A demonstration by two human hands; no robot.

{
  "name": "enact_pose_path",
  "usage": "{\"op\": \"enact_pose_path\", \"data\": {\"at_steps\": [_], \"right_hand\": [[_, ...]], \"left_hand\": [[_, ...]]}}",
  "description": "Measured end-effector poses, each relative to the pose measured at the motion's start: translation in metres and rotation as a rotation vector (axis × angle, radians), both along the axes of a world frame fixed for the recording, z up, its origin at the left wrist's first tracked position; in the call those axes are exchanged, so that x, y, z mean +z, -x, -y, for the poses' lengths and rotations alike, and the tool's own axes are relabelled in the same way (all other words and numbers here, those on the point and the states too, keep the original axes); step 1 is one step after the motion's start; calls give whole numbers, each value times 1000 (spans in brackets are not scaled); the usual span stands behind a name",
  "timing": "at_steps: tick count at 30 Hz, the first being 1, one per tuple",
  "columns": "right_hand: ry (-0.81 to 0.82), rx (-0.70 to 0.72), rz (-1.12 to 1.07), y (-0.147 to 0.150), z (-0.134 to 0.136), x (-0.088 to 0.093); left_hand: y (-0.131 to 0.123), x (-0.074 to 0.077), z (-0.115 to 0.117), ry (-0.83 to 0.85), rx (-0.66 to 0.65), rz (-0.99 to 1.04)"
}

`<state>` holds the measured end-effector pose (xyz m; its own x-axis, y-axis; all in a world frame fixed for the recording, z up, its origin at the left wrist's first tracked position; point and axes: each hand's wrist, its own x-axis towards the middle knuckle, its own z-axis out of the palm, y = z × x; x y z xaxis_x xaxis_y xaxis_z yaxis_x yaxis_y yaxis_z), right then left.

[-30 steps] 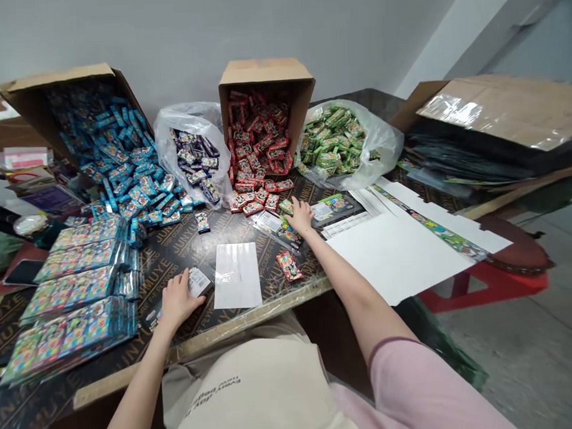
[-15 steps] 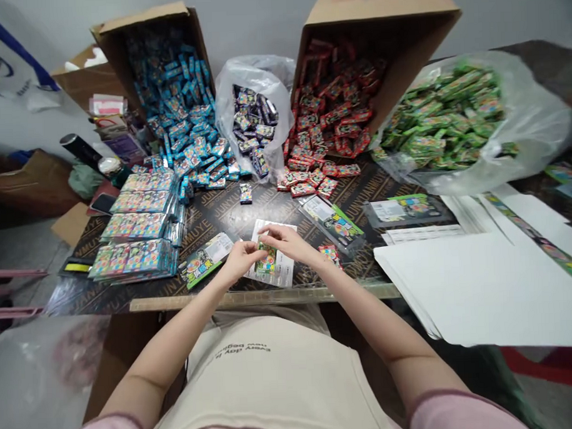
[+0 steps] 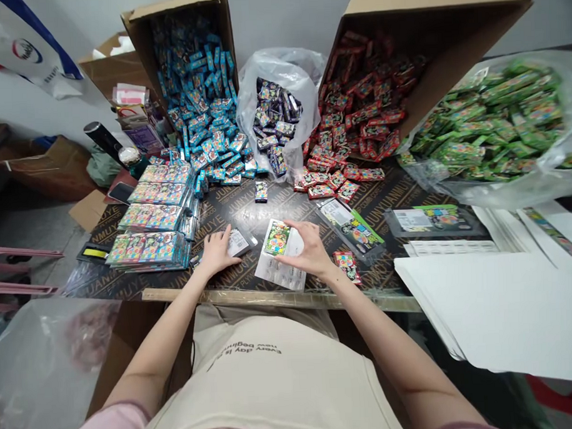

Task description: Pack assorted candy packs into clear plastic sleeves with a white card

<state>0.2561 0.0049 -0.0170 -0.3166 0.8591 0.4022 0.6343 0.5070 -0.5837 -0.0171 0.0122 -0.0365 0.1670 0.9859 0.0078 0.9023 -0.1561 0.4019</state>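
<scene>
My right hand (image 3: 308, 250) pinches a small green pack (image 3: 277, 237) between thumb and fingers, just above a white backing card (image 3: 279, 271) lying near the table's front edge. My left hand (image 3: 215, 251) rests with fingers spread on a flat clear-wrapped card package (image 3: 237, 242) to the left of it. A small red pack (image 3: 346, 263) lies just right of my right wrist.
A box of blue packs (image 3: 192, 80), a bag of purple packs (image 3: 276, 124), a tipped box of red packs (image 3: 370, 92) and a bag of green packs (image 3: 493, 123) line the back. Finished packages (image 3: 150, 225) are stacked left. White sheets (image 3: 495, 301) overhang the right edge.
My left hand let go of the green pack and moved left onto the clear-wrapped package. My right hand keeps the green pack over the white card. The view shifted closer.
</scene>
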Motion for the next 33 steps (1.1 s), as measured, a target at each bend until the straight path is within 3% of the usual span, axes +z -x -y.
{"op": "enact_pose_path", "data": {"at_steps": [2,6,11,13,15,17,21,26,29,33], "right_hand": [[-26,-15,53,-1,-2,-3],[-78,37,120,6,-4,1],[116,409,169,13,-9,19],[157,484,106,16,-13,25],[173,402,-62,26,-17,29],[244,215,-357,43,-19,31],[603,-44,-938,95,-22,27],[719,-321,-1210,142,-28,23],[831,-310,-1178,150,-28,29],[855,-290,-1156,149,-20,38]], "left_hand": [[3,-6,5,-22,-72,-67],[-6,-4,23,-182,-179,19],[-11,7,32,-189,-327,162],[-11,11,30,-168,-332,243],[-13,16,25,-190,-189,354],[-18,23,19,-226,47,518],[-30,31,11,-173,394,1023],[-43,33,13,-159,779,1709],[-41,42,19,-34,823,1917],[-19,59,17,381,684,1935]]}}
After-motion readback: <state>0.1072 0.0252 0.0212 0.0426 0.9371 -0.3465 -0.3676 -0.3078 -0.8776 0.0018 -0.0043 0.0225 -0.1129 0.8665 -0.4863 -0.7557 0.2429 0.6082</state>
